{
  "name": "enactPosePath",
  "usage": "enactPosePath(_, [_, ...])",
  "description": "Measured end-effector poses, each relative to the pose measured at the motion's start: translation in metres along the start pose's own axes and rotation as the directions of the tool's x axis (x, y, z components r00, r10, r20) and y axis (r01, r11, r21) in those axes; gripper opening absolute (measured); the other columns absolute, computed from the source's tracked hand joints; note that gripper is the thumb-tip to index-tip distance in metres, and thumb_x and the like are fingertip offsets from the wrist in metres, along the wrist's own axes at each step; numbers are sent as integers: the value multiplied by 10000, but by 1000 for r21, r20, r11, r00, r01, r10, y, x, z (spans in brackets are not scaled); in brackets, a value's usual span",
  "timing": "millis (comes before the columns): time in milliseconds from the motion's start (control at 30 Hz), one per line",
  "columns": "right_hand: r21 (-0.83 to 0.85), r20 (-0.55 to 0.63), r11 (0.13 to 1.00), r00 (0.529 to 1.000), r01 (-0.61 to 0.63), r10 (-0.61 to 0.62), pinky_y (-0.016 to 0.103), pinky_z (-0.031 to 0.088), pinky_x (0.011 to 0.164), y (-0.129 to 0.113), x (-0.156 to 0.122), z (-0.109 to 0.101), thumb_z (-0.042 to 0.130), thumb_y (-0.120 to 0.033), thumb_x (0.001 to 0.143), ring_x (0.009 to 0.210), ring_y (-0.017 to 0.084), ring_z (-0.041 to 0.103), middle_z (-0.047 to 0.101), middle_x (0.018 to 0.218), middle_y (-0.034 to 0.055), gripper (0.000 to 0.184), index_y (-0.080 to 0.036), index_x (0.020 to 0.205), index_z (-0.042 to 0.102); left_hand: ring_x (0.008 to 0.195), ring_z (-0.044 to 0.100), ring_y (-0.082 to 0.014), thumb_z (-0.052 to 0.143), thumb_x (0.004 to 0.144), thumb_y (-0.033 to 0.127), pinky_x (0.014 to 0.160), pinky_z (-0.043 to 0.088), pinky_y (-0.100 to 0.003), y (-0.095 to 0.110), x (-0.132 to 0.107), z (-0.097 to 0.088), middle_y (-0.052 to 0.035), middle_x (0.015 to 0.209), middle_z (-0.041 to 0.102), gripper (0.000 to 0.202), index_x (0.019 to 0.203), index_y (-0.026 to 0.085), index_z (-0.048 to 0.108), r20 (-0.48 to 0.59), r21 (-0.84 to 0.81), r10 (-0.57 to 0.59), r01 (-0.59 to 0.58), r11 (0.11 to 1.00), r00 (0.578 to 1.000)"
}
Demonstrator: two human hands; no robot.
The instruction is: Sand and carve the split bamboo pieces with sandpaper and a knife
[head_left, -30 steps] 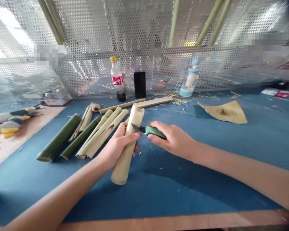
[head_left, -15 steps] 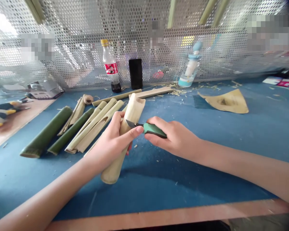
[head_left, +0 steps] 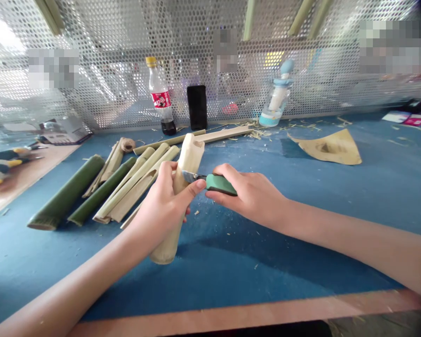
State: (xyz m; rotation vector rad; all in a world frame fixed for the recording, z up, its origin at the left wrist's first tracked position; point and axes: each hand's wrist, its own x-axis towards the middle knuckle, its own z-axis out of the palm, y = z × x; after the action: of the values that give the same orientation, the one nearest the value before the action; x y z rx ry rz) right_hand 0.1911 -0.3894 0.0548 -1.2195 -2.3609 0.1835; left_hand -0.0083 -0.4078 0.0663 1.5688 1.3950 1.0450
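My left hand (head_left: 168,199) is wrapped around a pale, peeled bamboo piece (head_left: 166,243), which tilts with its notched upper end away from me. In my right hand (head_left: 250,194) is a knife (head_left: 220,184) with a green and black handle. Its short blade lies against the bamboo's surface just below the notch. My left thumb touches the knife near the base of the blade. Part of the bamboo's middle is hidden behind my left fingers.
Green and pale bamboo pieces (head_left: 70,192) lie at the left beside a twine roll (head_left: 127,145). A cola bottle (head_left: 161,100), a black phone (head_left: 197,107) and a clear-and-blue bottle (head_left: 275,100) stand by the perforated screen (head_left: 119,93). Curved sandpaper (head_left: 331,147) lies right.
The bamboo has turned slightly more upright, its top shifting left. My right hand and the knife have moved a little left and up, and the blade's face now catches the light.
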Motion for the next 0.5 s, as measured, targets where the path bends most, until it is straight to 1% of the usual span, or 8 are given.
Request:
enactPosePath(67, [-26,1,1000,1000,-1,1,254,312,530,0,1,0,410,-623,943,662,213,657,669,758,-6,432,-222,1088,473,468,573,-170,711,773,474,371,500,-277,2,-1,1,30,703,541,429,1030,259,445,-23,40,-34,35,999,999])
enactPosePath(233, [-64,-6,998,1000,-4,4,259,314,539,0,1,0,394,-627,948,671,214,664,679,776,1,446,-212,1093,473,467,580,-189,707,770,457,352,495,-278,4,0,2,49,629,530,425,1031,272,428,-38,91,-38,41,995,999])
enactPosePath(400, [-114,-63,993,998,5,-12,265,308,536,2,4,0,367,-636,954,693,221,675,690,799,12,482,-198,1127,470,460,580,-180,673,784,539,353,493,-260,5,6,3,54,596,537,433,1001,273,409,-77,129,-18,28,991,997])
enactPosePath(500, [-165,-90,986,996,10,-25,270,296,527,1,8,4,352,-643,955,724,229,680,698,839,27,500,-193,1131,479,446,568,-174,672,775,567,353,488,-255,5,12,4,55,580,533,445,976,270,409,-77,118,-40,49,992,996])
